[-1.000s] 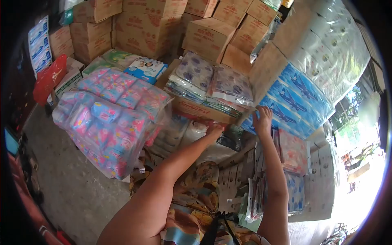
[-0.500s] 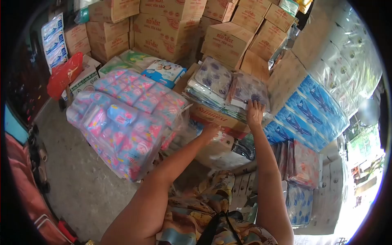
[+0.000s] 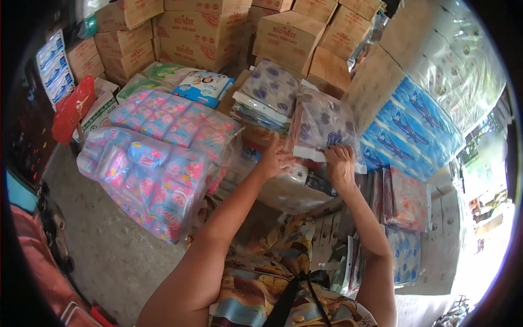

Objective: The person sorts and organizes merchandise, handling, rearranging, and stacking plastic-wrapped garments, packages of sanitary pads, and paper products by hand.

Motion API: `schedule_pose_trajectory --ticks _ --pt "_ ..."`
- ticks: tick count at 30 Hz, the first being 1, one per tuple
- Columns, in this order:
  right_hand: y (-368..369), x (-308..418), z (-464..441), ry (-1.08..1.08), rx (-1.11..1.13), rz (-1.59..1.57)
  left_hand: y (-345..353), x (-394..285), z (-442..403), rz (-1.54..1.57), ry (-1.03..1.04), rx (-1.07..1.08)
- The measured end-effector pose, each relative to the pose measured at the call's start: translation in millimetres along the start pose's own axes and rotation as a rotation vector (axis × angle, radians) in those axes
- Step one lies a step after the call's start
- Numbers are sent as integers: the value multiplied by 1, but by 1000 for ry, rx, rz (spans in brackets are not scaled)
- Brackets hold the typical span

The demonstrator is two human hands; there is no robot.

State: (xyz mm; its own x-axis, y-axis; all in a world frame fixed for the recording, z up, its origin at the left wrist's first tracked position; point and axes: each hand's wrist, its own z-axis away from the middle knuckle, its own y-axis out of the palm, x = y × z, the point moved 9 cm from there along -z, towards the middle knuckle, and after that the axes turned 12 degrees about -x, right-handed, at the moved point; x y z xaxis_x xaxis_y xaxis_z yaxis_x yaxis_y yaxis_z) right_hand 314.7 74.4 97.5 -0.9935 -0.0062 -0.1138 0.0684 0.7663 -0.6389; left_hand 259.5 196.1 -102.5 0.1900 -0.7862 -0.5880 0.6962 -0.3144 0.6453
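Flat plastic-wrapped packets with purple round patterns [image 3: 327, 120] are tipped toward me at the front of a carton. My right hand [image 3: 341, 166] grips their near edge, its fingers bent over it. My left hand [image 3: 272, 159] is just left of that edge, its fingers apart and holding nothing. Behind it lies a second stack of similar packets [image 3: 269, 87], with greenish and white layers showing underneath. The carton [image 3: 259, 133] under the stacks is partly hidden by the packets and my left hand.
Plastic-wrapped pink and blue packs [image 3: 158, 163] fill the left side. Cartons [image 3: 204, 38] are piled at the back. Blue packs [image 3: 406, 131] stand at the right, above red-patterned packets [image 3: 408, 196]. Grey concrete floor [image 3: 103, 229] shows at lower left.
The right-hand packets have come toward me off the carton and now tilt, in my right hand. My left hand has risen slightly and its fingers have spread. The view has shifted a little.
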Motion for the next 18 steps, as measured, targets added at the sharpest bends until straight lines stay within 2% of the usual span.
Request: schedule_pose_trajectory --ticks 2,4,7,13,18 --pt "-13 12 19 17 68 -18 4 -1 -8 75 -21 9" --pt "-22 19 32 27 94 -16 26 -24 -5 68 226 224" --pt "-32 28 50 26 112 -27 47 -19 10 -19 144 317" --pt "-40 37 69 11 122 -55 68 -2 26 -97 -22 210" --pt "-49 38 75 25 122 -78 68 5 31 -120 -9 176"
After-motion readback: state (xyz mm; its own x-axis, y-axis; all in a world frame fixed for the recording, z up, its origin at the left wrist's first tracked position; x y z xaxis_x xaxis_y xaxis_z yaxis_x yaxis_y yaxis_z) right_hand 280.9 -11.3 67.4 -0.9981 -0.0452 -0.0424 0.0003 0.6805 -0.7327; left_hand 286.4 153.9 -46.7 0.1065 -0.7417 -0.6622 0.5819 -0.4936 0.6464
